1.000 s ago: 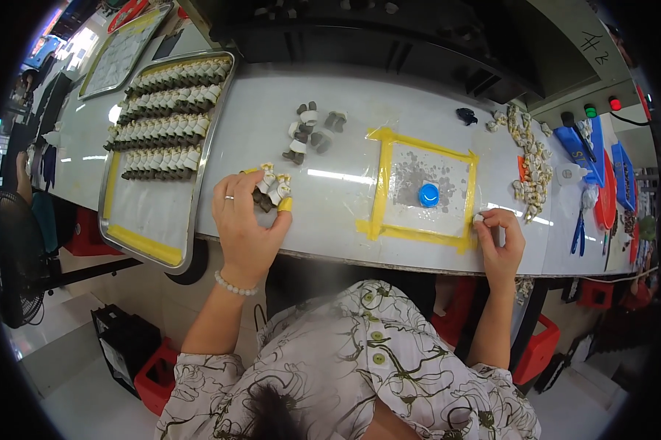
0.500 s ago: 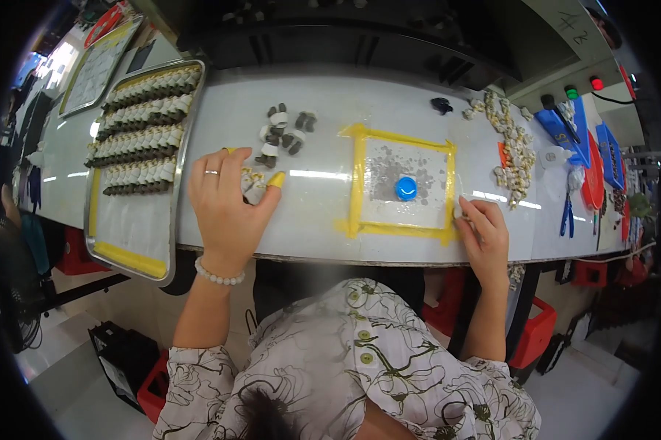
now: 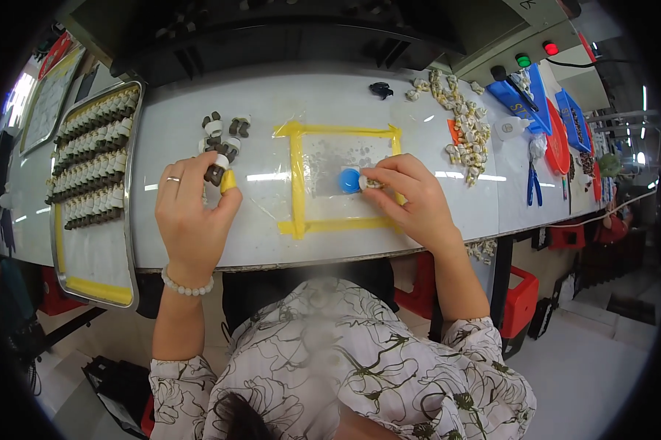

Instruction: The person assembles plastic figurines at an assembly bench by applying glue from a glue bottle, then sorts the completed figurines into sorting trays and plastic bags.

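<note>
At frame left, the tray (image 3: 88,253) held four rows (image 3: 92,172); upper-right pieces (image 3: 468,136) remained loose; left hand (image 3: 191,213) pinched a figure (image 3: 214,174), right hand (image 3: 417,205) a pale bit (image 3: 369,182).

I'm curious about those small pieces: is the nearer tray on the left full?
The tray is partly full: rows of small pieces cover its far part; its near part shows lining and yellow tape.

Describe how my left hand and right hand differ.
Your left hand wears a ring, bracelet and yellow thumb cover; your right hand shows none. Your left hand holds a dark-and-white piece; your right hand pinches a pale piece beside the blue cap. Both are curled.
</note>
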`<state>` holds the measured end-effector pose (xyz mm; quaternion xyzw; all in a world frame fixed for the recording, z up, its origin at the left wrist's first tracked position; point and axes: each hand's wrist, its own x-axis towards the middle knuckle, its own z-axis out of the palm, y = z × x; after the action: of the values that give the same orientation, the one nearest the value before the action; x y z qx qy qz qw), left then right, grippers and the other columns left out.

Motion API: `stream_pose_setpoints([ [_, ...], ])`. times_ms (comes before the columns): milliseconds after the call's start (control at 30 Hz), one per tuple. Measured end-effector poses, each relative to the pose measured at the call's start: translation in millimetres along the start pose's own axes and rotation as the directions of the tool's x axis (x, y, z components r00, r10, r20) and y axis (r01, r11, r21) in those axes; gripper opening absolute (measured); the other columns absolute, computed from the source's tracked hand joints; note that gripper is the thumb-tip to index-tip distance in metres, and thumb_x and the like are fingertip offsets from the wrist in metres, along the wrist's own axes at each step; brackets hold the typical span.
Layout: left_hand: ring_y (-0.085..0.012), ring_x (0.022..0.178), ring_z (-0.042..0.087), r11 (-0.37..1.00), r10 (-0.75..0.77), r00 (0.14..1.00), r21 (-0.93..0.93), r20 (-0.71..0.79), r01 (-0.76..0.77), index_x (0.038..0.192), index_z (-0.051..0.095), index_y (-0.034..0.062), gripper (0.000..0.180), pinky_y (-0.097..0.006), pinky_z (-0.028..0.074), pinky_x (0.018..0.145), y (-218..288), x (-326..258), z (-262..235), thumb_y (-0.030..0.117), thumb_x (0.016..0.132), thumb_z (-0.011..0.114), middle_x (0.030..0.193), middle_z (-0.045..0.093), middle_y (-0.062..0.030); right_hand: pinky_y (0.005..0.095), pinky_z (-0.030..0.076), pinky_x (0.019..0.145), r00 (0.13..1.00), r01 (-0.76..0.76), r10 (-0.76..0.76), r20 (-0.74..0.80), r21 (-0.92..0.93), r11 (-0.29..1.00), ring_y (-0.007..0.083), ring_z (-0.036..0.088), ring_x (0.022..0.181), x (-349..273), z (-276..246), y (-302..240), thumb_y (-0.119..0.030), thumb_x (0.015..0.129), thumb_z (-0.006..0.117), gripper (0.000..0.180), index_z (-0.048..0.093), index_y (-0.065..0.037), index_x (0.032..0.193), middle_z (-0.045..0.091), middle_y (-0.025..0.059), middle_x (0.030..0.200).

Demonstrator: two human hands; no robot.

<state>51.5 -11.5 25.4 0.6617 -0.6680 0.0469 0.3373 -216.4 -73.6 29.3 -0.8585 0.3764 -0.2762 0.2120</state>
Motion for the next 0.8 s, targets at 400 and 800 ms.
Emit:
stream_pose_setpoints([
  [400, -0.0100, 0.073, 0.054, -0.370, -0.123, 0.701, -0.688, 0.702, 0.624, 0.111, 0.048, -0.0015, 0.030, -0.021, 0.044, 0.062, 34, -23, 14, 0.001, 0.082, 0.052, 0.089, 0.056, -0.0066, 0.0320, 0.046, 0.063, 0.982, 0.129, -0.100, 0.161, -0.183, 0.975, 0.0226, 0.054, 0.070, 21, 1, -11, -0.003, 0.065, 0.068, 0.020, 0.064, -0.002, 0.084, 0.056, 0.0082, 0.077],
  [800, -0.0140, 0.075, 0.059, -0.308, -0.082, 0.720, -0.704, 0.690, 0.640, 0.114, 0.049, -0.0039, 0.033, -0.027, 0.051, 0.069, 40, -39, 30, 0.002, 0.082, 0.055, 0.091, 0.060, -0.0110, 0.0253, 0.046, 0.065, 0.993, -0.109, 0.105, 0.048, 0.093, 0.990, 0.0180, 0.058, 0.073, 10, 3, -9, -0.002, 0.068, 0.067, 0.022, 0.064, -0.001, 0.091, 0.060, 0.0094, 0.085],
])
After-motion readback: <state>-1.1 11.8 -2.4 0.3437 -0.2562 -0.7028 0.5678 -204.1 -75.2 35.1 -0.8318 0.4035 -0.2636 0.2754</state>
